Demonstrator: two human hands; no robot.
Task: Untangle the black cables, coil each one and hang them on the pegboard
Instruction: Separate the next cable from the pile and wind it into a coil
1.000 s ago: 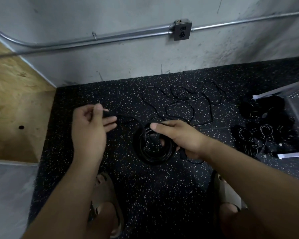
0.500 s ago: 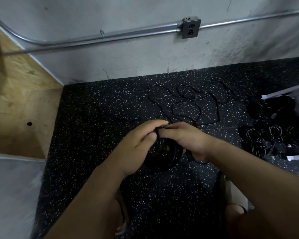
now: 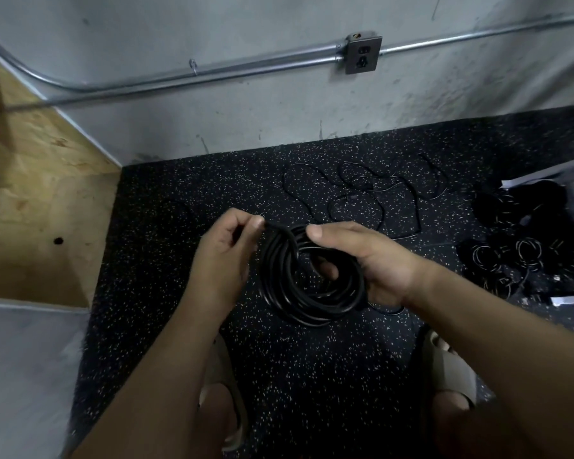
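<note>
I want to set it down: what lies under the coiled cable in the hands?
Speckled black floor shows around the coiled cable. A thin cable loop peeks out below the right hand; where it runs is covered.

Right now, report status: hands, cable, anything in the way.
Right hand gripping the black cable coil. Left hand pinching its free end. Tangled thin cables on the floor beyond, clear of the coil.
</note>
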